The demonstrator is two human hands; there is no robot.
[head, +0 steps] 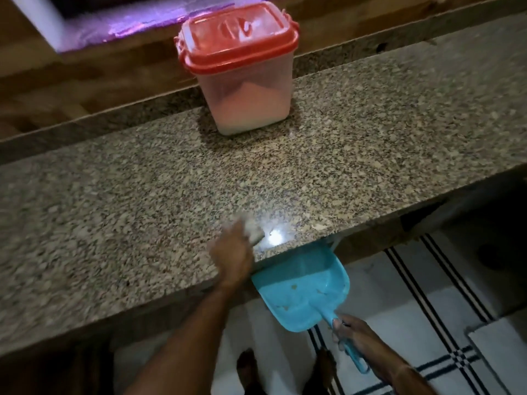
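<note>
The light-blue plastic dustpan [302,283] hangs just below the front edge of the speckled granite countertop [142,195], its mouth tucked under the lip. A few crumbs [293,287] lie in it. The right hand [353,337], below that front edge, has its fingers wrapped round the pan's handle.

The left hand [232,253] lies on the countertop at the front edge, smeared by motion. Something pale [254,231] sits at its fingertips, perhaps a cloth or small brush, and I cannot tell whether the fingers are closed on it.

The risks I see:
- If the pan sags from the lip, sweepings would drop onto the white tiled floor [413,309].
- A fast stroke could fling bits past the pan's sides.
- Tilting the handle down would spill what's collected.

The red-lidded translucent tub [239,69], at the countertop's back edge, is well clear.
</note>
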